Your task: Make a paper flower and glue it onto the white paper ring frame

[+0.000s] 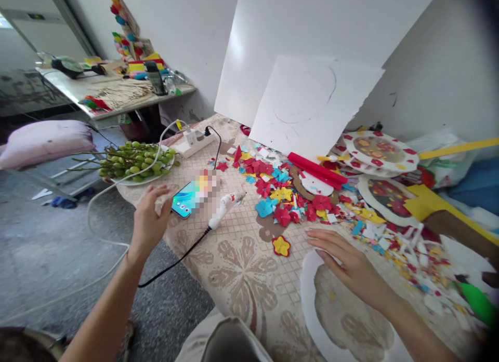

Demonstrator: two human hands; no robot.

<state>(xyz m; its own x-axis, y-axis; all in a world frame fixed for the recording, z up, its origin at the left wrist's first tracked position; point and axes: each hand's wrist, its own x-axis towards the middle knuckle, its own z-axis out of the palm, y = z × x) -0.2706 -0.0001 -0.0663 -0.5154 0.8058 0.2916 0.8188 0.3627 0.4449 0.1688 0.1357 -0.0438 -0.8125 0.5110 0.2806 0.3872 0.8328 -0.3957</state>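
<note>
1. I have the left hand [150, 216] at the near left edge of the phone [182, 202]; its thumb and fingers stand apart. I cannot tell whether the thumb touches it.
2. My right hand [351, 266] reaches over the white ring [310, 299], fingers stretched out and closed on nothing I can see.
3. The phone lies on the patterned tablecloth [245, 305], screen lit, its far part blurred; the ring lies nearer me, to the right.
4. Between the hands I see a white corded tool [223, 210] and a yellow flower [281, 245] edged in red.
5. Beyond them spreads a heap of colored cut-outs [278, 193].
6. Farther left, green grapes [136, 162] sit on a plate [150, 179] near a power strip [195, 145].
</note>
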